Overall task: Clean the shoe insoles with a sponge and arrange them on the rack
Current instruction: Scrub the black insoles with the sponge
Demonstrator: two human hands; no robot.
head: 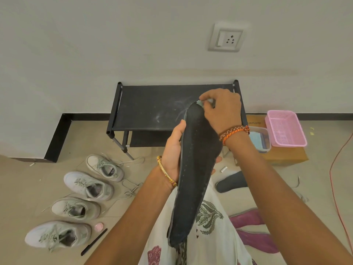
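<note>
Gripping a dark insole [193, 169] by its edge, the left hand [173, 150] holds it upright above the lap, before the rack [152, 108]. The right hand [221, 109] arches over its top end, fingers pinching a sponge [200, 103] against it.

Two hands are here: the left hand [172, 150] and the right hand [222, 109]. There are two dark insoles: one insole in the fingers [194, 169], and one insole on the floor [232, 181], below the right fingers. One small sponge [202, 103] sits in the right fingertips. Four shoes [84, 201] lie left of the left fingers. One rack [152, 109] stands behind the fingers. One pink basket [285, 129] sits right of the right fingers.
</note>
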